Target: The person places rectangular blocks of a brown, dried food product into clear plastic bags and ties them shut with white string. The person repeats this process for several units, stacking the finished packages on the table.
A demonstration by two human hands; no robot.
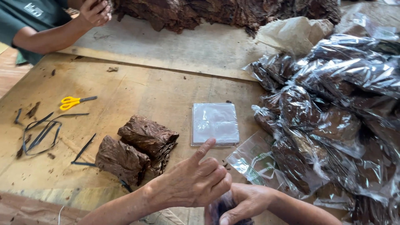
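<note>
Lying on worn wooden table [137, 89], folded leaf bundles [137, 148], yellow scissors [71, 102]

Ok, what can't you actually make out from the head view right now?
- Small bag held between left hand and right hand: mostly covered by the fingers and cut off by the bottom edge; contents unclear.
- Co-worker's hand: cropped by the top edge.
- Brown leaf heap: top cut off.
- Lower packed bags: buried under others.
</note>
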